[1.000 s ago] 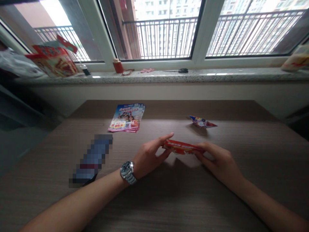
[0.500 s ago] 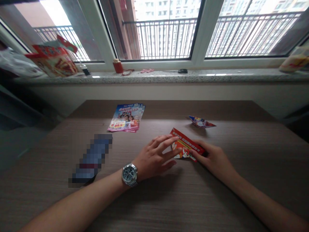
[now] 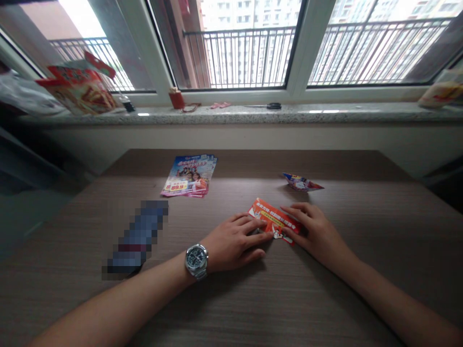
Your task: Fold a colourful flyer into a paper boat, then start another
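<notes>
A small folded red and orange flyer (image 3: 277, 218) with white lettering lies on the wooden table in front of me. My left hand (image 3: 237, 241), with a metal watch (image 3: 197, 260) on its wrist, rests flat with fingers spread on the flyer's left part. At the flyer's right end is my right hand (image 3: 314, 231), its thumb and index finger apart and touching the paper. The right hand's other fingers are partly hidden. Farther back, a folded paper piece (image 3: 302, 182) with pointed ends sits on the table.
A fanned stack of printed flyers (image 3: 190, 176) lies at the back left. A pixelated dark blue object (image 3: 139, 236) is nearer on the left. The windowsill (image 3: 224, 114) behind the table carries a red snack bag (image 3: 81, 89), a small red container (image 3: 176, 99) and scissors (image 3: 269, 106).
The flyer has gone from raised and tilted to flatter on the table. My left hand has come down onto it. My right fingers have loosened and spread.
</notes>
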Demonstrator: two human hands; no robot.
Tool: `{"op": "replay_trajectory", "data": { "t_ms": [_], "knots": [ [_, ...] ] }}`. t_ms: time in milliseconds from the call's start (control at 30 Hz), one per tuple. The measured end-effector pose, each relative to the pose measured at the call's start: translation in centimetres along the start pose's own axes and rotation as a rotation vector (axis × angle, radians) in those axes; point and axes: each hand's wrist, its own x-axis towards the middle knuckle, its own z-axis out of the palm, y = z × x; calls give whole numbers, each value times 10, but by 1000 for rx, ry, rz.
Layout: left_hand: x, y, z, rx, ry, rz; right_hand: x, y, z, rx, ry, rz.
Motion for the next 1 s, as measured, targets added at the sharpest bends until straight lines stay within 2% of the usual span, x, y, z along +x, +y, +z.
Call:
{"op": "replay_trajectory", "data": {
  "t_ms": [233, 533, 1000],
  "knots": [
    [0, 0, 0, 5, 29, 7, 2, -2, -3, 8, -90, -126],
    [0, -2, 1, 8, 67, 13, 4, -5, -5, 40, -94, -167],
    [0, -6, 3, 36, 51, -54, 1, -17, -7, 71, -160, -255]
  ]
}}
